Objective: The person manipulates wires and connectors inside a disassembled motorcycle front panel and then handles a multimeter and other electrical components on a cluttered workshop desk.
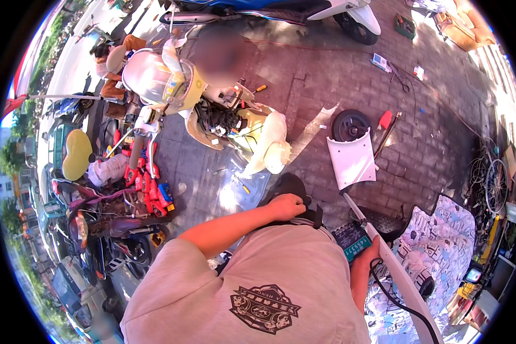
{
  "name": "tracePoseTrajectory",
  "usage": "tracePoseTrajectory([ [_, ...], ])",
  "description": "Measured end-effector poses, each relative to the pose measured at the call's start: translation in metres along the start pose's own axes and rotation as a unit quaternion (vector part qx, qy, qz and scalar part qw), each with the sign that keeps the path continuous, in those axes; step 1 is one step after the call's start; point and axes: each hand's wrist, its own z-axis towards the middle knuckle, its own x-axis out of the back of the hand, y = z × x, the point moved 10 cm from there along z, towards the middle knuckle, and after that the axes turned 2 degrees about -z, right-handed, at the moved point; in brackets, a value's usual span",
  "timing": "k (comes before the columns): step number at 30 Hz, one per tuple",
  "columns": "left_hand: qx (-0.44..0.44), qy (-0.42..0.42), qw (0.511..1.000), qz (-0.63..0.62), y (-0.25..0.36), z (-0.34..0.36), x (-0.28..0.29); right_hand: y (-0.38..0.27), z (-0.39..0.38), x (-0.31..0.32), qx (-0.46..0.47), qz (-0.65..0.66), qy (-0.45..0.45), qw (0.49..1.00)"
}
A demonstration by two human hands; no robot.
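Observation:
My left hand (288, 207) is curled into a fist at my waist, its back turned up; whatever lies inside the fingers is hidden. Low at my right side, my right hand (371, 252) is beside a dark green number plate (352, 241) and a long white panel (393, 258). Its fingers are mostly hidden, so a grip cannot be made out. A black cable (387, 292) runs along the white panel. In front of me stands a cream scooter (269, 140) with its front covers off and wiring (218, 117) exposed.
A black wheel (350, 124) and white panel piece (351, 159) lie on the paving, near a red-headed tool (385, 119). Yellow screwdrivers (261, 88) lie about. A patterned cover (436, 246) is at right, parked bikes (114, 223) at left. A person (112, 71) sits far left.

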Motion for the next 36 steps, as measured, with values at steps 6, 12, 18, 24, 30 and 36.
tracePoseTrajectory([
  [6, -0.022, -0.063, 0.997, 0.037, 0.040, 0.032, -0.024, 0.007, 0.021, 0.034, 0.134, -0.246, -0.076, 0.957],
  [12, -0.071, -0.122, 0.983, 0.119, 0.087, 0.111, -0.029, 0.012, 0.021, 0.053, 0.176, -0.593, -0.041, 0.785],
  [18, -0.105, -0.083, 0.974, 0.181, 0.141, 0.227, 0.027, 0.068, -0.001, 0.089, -0.075, -0.643, -0.086, 0.758],
  [24, -0.048, -0.101, 0.955, 0.276, 0.149, 0.313, 0.113, 0.048, -0.045, 0.060, -0.198, -0.658, -0.154, 0.710],
  [30, -0.221, -0.150, 0.812, 0.519, 0.084, 0.397, 0.130, 0.099, -0.075, 0.057, -0.280, -0.616, -0.182, 0.713],
  [36, -0.076, -0.123, 0.896, 0.421, 0.094, 0.405, 0.150, 0.109, -0.080, 0.040, -0.313, -0.554, -0.197, 0.745],
])
